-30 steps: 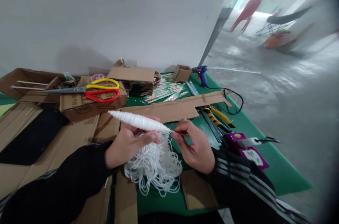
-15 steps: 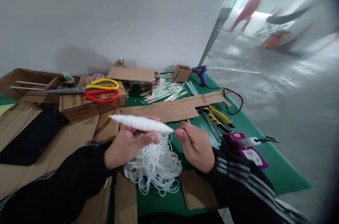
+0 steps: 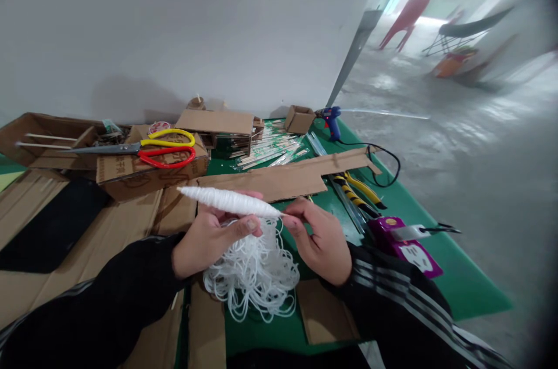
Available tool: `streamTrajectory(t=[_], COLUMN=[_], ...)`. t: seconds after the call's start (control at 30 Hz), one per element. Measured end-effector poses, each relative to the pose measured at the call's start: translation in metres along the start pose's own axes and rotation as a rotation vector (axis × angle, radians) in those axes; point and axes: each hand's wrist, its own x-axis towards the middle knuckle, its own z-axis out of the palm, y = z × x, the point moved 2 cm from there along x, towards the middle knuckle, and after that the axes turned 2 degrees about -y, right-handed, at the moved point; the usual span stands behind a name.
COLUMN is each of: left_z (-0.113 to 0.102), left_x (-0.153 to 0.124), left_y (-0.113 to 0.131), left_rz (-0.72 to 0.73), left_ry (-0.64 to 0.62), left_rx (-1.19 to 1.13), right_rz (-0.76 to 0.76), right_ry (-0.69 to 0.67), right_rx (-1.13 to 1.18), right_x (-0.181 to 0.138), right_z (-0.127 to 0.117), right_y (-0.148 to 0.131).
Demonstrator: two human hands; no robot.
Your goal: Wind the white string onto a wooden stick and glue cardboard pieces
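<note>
A spindle of white string (image 3: 229, 200), thick in the middle and tapering to both ends, is held level above the table. My left hand (image 3: 213, 238) cradles its middle, thumb in front and fingers behind. At the right tip, my right hand (image 3: 320, 238) pinches the thin end of the stick between thumb and forefinger. Below the spindle lies a loose heap of white string (image 3: 253, 287), partly hidden by my left hand.
Red-and-yellow-handled scissors (image 3: 168, 148) rest on a cardboard box (image 3: 152, 174). Wrapped sticks (image 3: 274, 151), a blue glue gun (image 3: 332, 123), pliers (image 3: 360, 192) and a purple power strip (image 3: 405, 247) lie on the green table (image 3: 471, 293). Cardboard sheets (image 3: 113, 241) cover the left.
The fingers of my right hand have shifted slightly and loosened from a tighter curl at the stick's end. The spindle has moved slightly left; the string heap looks unchanged.
</note>
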Motion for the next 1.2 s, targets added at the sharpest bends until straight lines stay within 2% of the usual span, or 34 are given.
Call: streamTrajectory(t=[0.1,0.3,0.43,0.67,0.9,1.2], left_z=[-0.0006,0.0012,0.0002,0.0012,0.0018,0.0031], left_x=[0.0000,-0.0022,-0.0017,-0.0025,-0.0017,-0.0032], left_y=[-0.0001,-0.0016,-0.0023,-0.0035,-0.0046,-0.0044], left_rz=[0.011,0.007,0.011,0.025,0.021,0.036], left_ry=[0.002,-0.032,-0.025,-0.049,-0.043,-0.062], left_rx=[0.004,0.034,0.020,0.049,0.043,0.085], right_rz=[-0.014,-0.040,-0.023,-0.088,-0.052,-0.054], right_ry=[0.017,0.013,-0.002,-0.011,-0.010,0.001], right_rx=[0.060,-0.050,-0.020,-0.032,0.037,-0.016], right_x=[-0.0007,-0.0004,0.0000,-0.0011,-0.0022,-0.0022], right_z=[0.0003,-0.0005,-0.0002,0.0009,0.0017,0.0013], right_y=[-0.0011,0.0005,-0.0004,-0.0015,-0.0014,-0.0013])
